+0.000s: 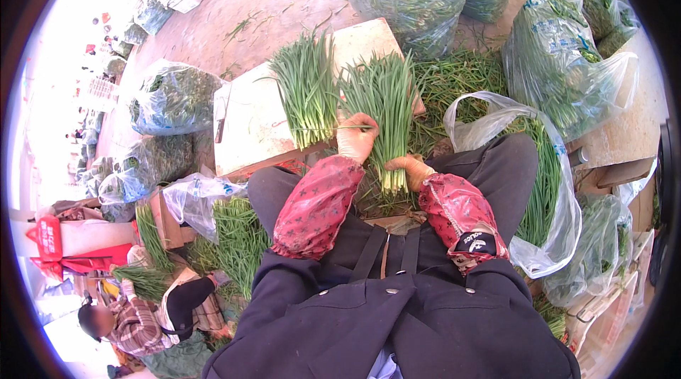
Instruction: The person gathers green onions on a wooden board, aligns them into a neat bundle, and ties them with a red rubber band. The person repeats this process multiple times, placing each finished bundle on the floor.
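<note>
A bunch of green garlic chives (380,108) lies over the near edge of a pale board (250,113), its pale cut ends towards me. My right hand (410,169) grips these stalks near the cut ends. At the left side of the same bunch, my left hand (357,137) pinches a thin green strand that runs leftward across the lower stalks of a second bunch (311,92). That second bunch rests on the board beside the first. A knife (220,129) with a dark handle lies at the board's left end. Both hands seem to wear light gloves, below red patterned sleeve covers.
Open plastic bags of greens stand at the far side (409,1) and right (564,65); another bag (572,209) is beside my right knee. Loose trimmings (463,81) cover the floor. More bags (173,97) stand left. A co-worker (141,320) sits at lower left holding greens.
</note>
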`<action>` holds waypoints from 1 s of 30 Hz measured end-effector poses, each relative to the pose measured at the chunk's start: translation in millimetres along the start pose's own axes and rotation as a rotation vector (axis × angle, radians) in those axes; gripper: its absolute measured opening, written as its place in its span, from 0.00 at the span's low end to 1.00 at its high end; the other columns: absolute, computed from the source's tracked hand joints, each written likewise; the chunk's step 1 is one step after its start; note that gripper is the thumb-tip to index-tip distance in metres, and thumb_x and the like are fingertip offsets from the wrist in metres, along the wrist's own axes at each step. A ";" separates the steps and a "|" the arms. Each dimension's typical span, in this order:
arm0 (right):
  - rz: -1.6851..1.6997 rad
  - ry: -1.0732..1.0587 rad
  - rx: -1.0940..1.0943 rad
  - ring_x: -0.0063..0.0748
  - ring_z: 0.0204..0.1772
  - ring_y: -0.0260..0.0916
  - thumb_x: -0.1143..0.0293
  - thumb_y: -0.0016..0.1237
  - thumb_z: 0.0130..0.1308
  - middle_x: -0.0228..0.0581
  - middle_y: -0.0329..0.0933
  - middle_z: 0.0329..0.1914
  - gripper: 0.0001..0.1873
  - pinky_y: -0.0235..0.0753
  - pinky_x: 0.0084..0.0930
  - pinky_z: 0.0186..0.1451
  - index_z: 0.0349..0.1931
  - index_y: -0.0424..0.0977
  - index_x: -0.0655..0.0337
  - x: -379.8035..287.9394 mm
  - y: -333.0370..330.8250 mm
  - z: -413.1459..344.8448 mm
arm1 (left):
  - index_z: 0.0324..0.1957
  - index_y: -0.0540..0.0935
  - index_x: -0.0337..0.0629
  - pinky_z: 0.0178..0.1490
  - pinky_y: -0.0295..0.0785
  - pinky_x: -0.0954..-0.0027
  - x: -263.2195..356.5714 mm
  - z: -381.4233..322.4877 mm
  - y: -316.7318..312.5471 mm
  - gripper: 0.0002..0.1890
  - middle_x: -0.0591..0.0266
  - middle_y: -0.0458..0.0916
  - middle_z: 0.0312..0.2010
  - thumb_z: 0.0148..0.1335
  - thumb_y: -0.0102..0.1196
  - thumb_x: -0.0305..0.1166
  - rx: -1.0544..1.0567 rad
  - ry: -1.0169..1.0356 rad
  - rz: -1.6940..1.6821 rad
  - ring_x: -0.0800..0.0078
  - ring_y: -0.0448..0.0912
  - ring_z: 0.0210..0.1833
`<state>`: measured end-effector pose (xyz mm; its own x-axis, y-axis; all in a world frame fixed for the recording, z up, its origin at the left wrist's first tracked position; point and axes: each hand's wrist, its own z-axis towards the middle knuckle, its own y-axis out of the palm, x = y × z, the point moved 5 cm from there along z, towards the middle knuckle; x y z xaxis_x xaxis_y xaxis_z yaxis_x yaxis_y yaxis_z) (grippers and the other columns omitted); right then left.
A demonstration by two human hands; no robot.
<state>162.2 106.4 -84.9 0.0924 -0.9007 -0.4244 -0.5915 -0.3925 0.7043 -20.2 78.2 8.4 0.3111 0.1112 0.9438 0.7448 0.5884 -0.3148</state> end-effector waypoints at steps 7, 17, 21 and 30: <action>-0.047 0.063 -0.062 0.51 0.37 0.88 0.77 0.66 0.58 0.51 0.88 0.43 0.22 0.91 0.46 0.38 0.54 0.80 0.68 3.2 -5.7 1.0 | 0.45 0.84 0.41 0.33 0.82 0.67 -8.7 33.7 -49.2 0.09 0.59 0.88 0.32 0.66 0.66 0.18 0.278 -0.268 -0.725 0.70 0.83 0.27; -0.081 0.041 -0.119 0.46 0.30 0.87 0.72 0.63 0.61 0.51 0.89 0.38 0.21 0.85 0.35 0.26 0.53 0.81 0.72 -7.9 3.8 -6.5 | 0.49 0.81 0.48 0.43 0.86 0.51 0.5 19.7 -97.1 0.13 0.59 0.88 0.42 0.67 0.59 0.18 0.157 -0.345 -1.052 0.50 0.90 0.43; -0.051 0.036 -0.152 0.46 0.34 0.88 0.70 0.60 0.63 0.51 0.89 0.41 0.22 0.88 0.38 0.32 0.56 0.82 0.71 -20.8 7.5 -9.0 | 0.52 0.81 0.44 0.38 0.85 0.64 2.8 -13.9 -88.1 0.13 0.61 0.89 0.43 0.67 0.59 0.19 0.076 -0.450 -0.616 0.64 0.89 0.38; -0.140 -0.221 -0.161 0.46 0.42 0.88 0.67 0.64 0.57 0.51 0.88 0.46 0.30 0.90 0.44 0.44 0.60 0.78 0.74 -80.1 10.2 -28.2 | 0.47 0.90 0.44 0.54 0.82 0.52 -28.8 -81.4 -45.8 0.14 0.45 0.90 0.44 0.58 0.62 0.27 -0.601 -0.337 0.726 0.52 0.90 0.51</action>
<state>171.4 169.3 -27.7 -0.0225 -0.7804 -0.6249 -0.4488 -0.5507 0.7038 -15.2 -17.2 -12.5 0.6948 0.5588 0.4528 0.6446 -0.2046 -0.7367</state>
